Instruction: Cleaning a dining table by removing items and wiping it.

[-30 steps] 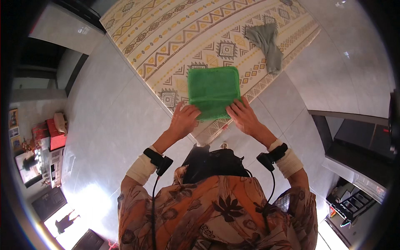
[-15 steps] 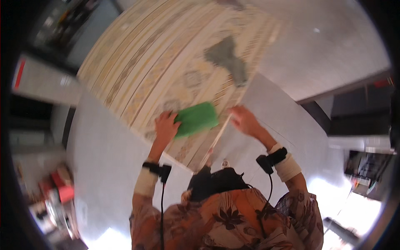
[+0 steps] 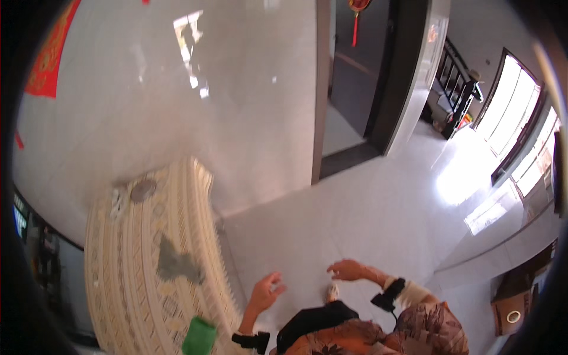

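Observation:
My left hand [image 3: 266, 292] is up over the floor, just off the right edge of a cream patterned cover [image 3: 124, 272]. Its fingers are apart and hold nothing. To its right, my right hand [image 3: 348, 270] hovers above the floor, fingers loosely spread and empty. A flat green rectangular thing [image 3: 199, 336] lies on the near part of the cover, left of my left forearm; its kind is unclear. Farther along, a crumpled grey-green cloth [image 3: 177, 262] rests on the same cover.
A round brownish thing [image 3: 143, 190] and a small white item [image 3: 117, 204] sit at the cover's far end, against the shiny wall [image 3: 248, 106]. Ahead is a dark-framed doorway [image 3: 320, 112]. A cardboard box [image 3: 510, 315] stands at the right; a stair railing [image 3: 455, 74] is beyond.
My view has swung to the right and up, bringing the doorway and windows in. My left hand has come off the green thing, which stays on the cover.

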